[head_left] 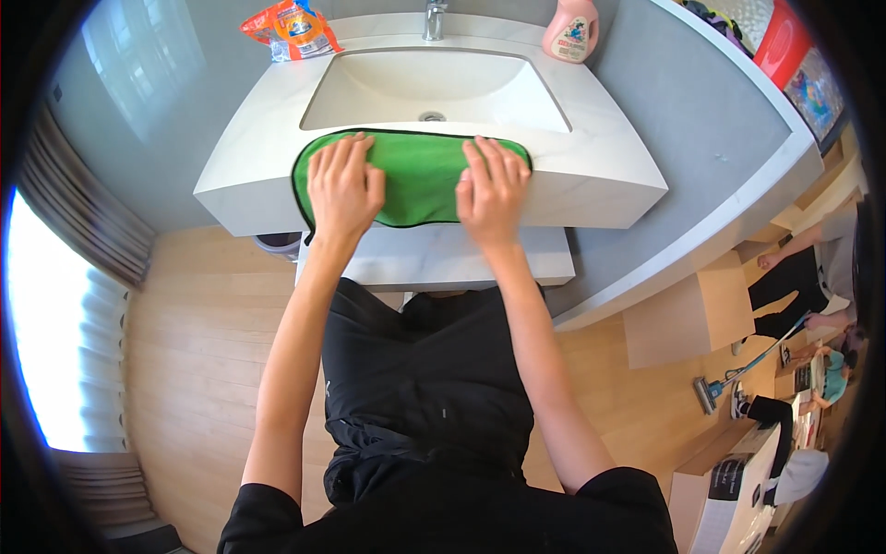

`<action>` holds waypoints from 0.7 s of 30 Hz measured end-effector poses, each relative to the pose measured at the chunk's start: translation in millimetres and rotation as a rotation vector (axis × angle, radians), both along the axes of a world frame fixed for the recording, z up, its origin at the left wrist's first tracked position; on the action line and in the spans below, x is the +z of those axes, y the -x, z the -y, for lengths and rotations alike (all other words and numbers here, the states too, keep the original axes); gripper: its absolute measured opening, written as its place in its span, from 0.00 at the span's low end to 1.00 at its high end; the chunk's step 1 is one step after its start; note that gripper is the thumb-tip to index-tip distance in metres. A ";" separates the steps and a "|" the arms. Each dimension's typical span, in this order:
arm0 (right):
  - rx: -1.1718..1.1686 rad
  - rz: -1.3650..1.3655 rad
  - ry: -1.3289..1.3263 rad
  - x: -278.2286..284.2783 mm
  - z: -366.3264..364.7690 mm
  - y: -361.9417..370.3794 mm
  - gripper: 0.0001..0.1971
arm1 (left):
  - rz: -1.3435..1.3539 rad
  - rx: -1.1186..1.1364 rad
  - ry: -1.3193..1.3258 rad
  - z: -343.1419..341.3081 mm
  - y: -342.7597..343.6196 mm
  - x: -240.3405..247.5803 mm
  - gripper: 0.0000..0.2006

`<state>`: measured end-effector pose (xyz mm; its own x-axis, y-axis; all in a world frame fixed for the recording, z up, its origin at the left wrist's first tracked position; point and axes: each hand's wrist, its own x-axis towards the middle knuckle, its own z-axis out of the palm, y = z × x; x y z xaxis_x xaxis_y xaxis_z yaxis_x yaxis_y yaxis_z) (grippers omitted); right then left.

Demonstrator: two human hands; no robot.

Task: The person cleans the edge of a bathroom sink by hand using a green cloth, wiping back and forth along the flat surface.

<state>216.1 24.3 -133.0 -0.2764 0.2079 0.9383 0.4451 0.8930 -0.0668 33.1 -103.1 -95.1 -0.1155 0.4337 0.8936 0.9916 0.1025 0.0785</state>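
Observation:
A green cloth with a dark border lies over the front edge of the white counter, its lower part hanging down the front face. My left hand is on the cloth's left part, fingers bent over its upper side and thumb pointing inward. On the right part rests my right hand, its fingers curled together onto the cloth near the upper right corner. Just beyond the cloth is the white sink basin, with a round drain at its near side.
A chrome faucet stands behind the basin. An orange detergent bag sits back left, a pink bottle back right. Below the counter is a white shelf. Right, beyond a grey wall, stand cardboard boxes and people, one holding a floor cleaner.

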 end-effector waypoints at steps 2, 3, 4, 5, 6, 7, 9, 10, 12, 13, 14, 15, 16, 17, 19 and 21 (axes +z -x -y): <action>-0.016 0.009 0.001 7.8 -7.3 -18.9 0.18 | -0.002 -0.045 0.046 -11.2 -16.1 8.0 0.14; -0.042 0.021 0.022 12.5 -10.7 -26.7 0.17 | 0.030 -0.082 0.108 -16.9 -21.2 10.8 0.15; -0.068 0.034 0.044 17.3 -13.7 -34.0 0.17 | 0.062 -0.119 0.169 -22.7 -24.6 12.7 0.15; -0.100 0.085 0.096 21.1 -13.8 -42.7 0.17 | 0.066 -0.120 0.165 -29.0 -26.6 13.2 0.15; -0.104 0.092 0.091 26.4 -14.7 -48.6 0.17 | 0.046 -0.132 0.205 -36.2 -29.1 13.3 0.16; -0.136 0.148 0.155 30.8 -15.8 -53.3 0.18 | 0.026 -0.143 0.245 -42.8 -29.8 13.8 0.17; -0.189 0.279 0.286 41.4 -16.9 -59.2 0.24 | 0.023 -0.152 0.302 -56.8 -27.4 16.2 0.18; -0.195 0.286 0.281 43.5 -21.9 -59.5 0.24 | 0.009 -0.158 0.360 -65.1 -25.9 18.1 0.20; -0.195 0.371 0.347 46.7 -33.1 -55.9 0.28 | -0.065 -0.153 0.334 -80.3 -16.2 10.0 0.20; -0.198 0.377 0.343 49.7 -38.6 -54.1 0.28 | -0.059 -0.148 0.401 -86.5 -12.6 10.4 0.20; -0.208 0.426 0.371 53.2 -44.1 -51.4 0.30 | -0.053 -0.141 0.470 -92.1 -9.5 10.5 0.20; -0.220 0.477 0.405 53.6 -51.5 -49.0 0.32 | 0.028 -0.143 0.541 -96.0 -10.6 13.3 0.21; -0.219 0.484 0.407 56.6 -59.6 -47.3 0.32 | 0.035 -0.143 0.544 -98.1 -10.9 17.7 0.21; -0.190 0.544 0.464 61.2 -68.8 -45.5 0.32 | 0.068 -0.129 0.642 -100.5 -10.7 22.8 0.22; -0.184 0.676 0.582 73.7 -82.4 -39.2 0.32 | 0.153 -0.110 0.798 -107.4 -8.4 34.1 0.24; -0.178 0.768 0.711 89.7 -86.5 -25.3 0.31 | 0.229 -0.081 0.824 -109.6 -1.6 38.6 0.24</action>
<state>241.5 110.8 -43.3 -0.6549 0.7360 0.1712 0.7101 0.6769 -0.1936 34.8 6.6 -56.5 -0.1955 0.9488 0.2482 0.9671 0.1445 0.2092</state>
